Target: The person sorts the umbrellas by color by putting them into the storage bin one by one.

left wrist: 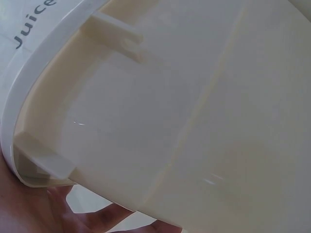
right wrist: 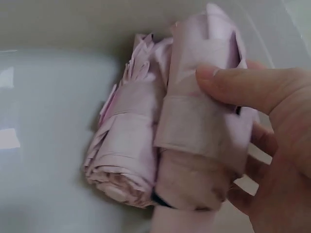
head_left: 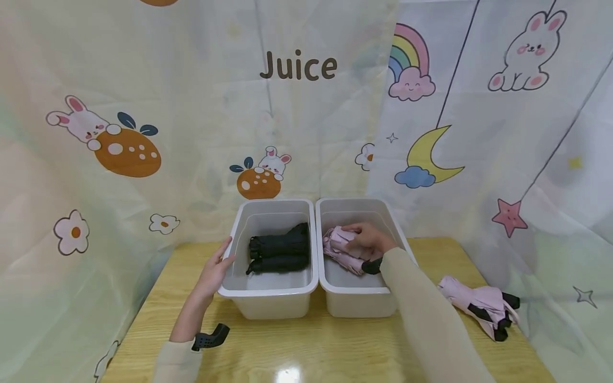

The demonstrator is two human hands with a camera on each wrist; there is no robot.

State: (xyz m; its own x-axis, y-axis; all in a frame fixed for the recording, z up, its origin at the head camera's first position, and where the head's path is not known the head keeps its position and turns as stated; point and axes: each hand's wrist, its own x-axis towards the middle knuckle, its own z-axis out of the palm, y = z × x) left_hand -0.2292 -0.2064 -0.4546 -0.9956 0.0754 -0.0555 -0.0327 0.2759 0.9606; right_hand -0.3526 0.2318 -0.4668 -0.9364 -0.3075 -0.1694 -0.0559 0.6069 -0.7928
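Two white bins stand side by side on a wooden table. The left bin holds folded black umbrellas. My left hand rests with straight fingers against this bin's left rim; in the left wrist view the bin wall fills the picture above my palm. Inside the right bin, my right hand grips a folded pink umbrella, thumb across its top. A second pink umbrella lies right beside it.
Another folded pink umbrella with a black handle lies on the table right of the bins. A cartoon-print curtain hangs close behind the bins and along both sides.
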